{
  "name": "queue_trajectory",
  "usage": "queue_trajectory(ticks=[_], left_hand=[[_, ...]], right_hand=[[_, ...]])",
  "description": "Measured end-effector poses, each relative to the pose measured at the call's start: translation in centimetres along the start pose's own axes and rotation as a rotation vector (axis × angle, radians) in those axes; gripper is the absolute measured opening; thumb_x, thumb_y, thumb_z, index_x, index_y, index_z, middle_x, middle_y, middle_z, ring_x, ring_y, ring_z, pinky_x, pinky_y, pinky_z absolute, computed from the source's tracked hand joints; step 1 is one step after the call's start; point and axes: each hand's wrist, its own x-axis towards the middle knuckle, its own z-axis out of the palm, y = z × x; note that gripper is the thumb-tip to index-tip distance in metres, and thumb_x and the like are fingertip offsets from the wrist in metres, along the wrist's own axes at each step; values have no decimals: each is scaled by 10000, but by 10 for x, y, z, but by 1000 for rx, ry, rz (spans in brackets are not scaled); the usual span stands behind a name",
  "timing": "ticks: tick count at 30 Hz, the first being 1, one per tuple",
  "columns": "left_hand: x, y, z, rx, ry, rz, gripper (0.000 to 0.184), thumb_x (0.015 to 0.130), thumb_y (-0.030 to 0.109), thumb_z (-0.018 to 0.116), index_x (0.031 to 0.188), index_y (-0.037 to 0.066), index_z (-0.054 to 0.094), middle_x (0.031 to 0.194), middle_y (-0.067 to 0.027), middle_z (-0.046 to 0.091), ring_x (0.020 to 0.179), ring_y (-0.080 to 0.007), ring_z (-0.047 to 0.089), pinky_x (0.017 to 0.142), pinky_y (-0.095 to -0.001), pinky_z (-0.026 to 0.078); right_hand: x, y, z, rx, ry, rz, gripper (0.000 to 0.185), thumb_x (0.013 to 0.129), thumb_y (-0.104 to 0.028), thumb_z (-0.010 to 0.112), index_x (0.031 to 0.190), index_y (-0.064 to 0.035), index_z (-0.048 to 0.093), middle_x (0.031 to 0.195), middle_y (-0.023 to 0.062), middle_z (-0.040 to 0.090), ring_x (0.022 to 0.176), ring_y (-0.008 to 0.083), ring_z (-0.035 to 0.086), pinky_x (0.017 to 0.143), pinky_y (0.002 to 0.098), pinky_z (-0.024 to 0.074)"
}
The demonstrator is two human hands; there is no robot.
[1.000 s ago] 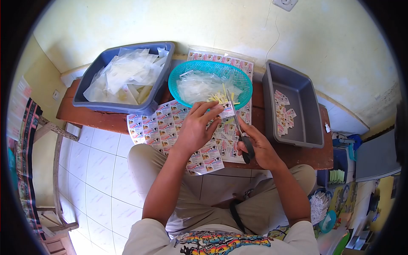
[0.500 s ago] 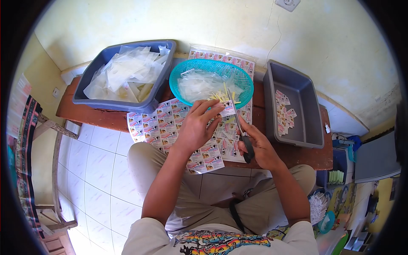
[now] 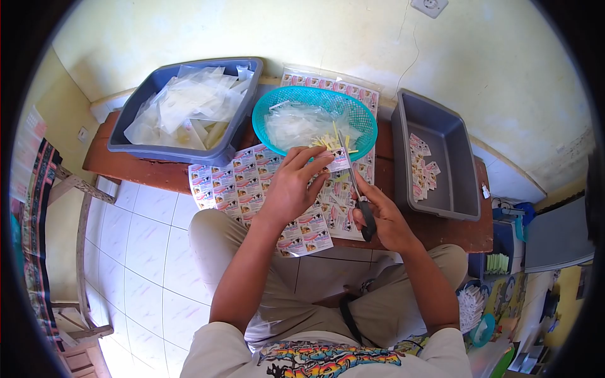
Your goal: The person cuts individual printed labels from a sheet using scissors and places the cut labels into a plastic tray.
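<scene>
Between the fingers of my left hand (image 3: 293, 183) is a small printed label (image 3: 339, 161), held up at the front rim of the teal basket (image 3: 265, 135). My right hand (image 3: 386, 217) grips scissors (image 3: 365, 217) by their black handle, and the blades run up along the label's right edge. Clear plastic pieces (image 3: 299, 126) and thin yellowish strips (image 3: 328, 142) lie in the basket. Under my hands are printed label sheets (image 3: 249, 179), with a cut piece of sheet (image 3: 305, 236) overhanging the front edge of the bench.
A blue-grey tub (image 3: 214, 156) of plastic bags (image 3: 189, 104) stands at the left of the wooden bench (image 3: 154, 175). At the right, a grey tub (image 3: 450, 170) holds a small pile of cut labels (image 3: 422, 167). The wall (image 3: 302, 38) rises behind the bench.
Both hands, the label and the scissors stay in nearly the same place. The view has shifted very slightly.
</scene>
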Motion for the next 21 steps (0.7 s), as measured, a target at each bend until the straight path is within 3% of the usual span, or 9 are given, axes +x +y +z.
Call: queue_trajectory(ticks=[21], left_hand=[[0,1,2,12,-5,-1,439,888,23,832,1318,76,763,1374,-147,719,1230,-372,668,1049,-468,562]], right_hand=[[-1,2,-1,27,4,1,815,1064,-93,722,1756,-117,292,1204,33,499,888,75,561,798,260,516]])
